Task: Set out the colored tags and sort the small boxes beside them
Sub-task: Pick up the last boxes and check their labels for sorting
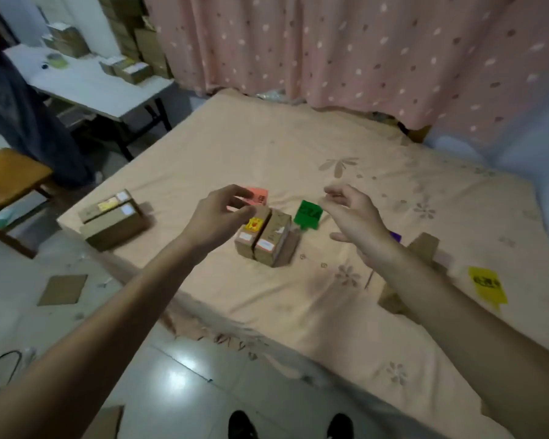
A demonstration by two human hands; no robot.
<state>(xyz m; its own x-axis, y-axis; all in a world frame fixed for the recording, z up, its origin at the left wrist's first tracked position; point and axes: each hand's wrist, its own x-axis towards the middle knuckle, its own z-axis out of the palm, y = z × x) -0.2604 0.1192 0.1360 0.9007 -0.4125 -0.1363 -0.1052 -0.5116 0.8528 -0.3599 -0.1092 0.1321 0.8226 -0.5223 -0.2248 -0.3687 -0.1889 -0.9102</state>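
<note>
Dark print on green tag (308, 213), yellow tag (487, 284), pink tag (260, 196); box labels (256, 224) too blurred to read

The small boxes (263, 237) are matt brown cardboard with paper labels — the bedsheet (267, 147) soft, matt printed cloth. Floor tiles (184, 378) gleam glossy; the tags — green tag (308, 213) — look smooth.
</note>
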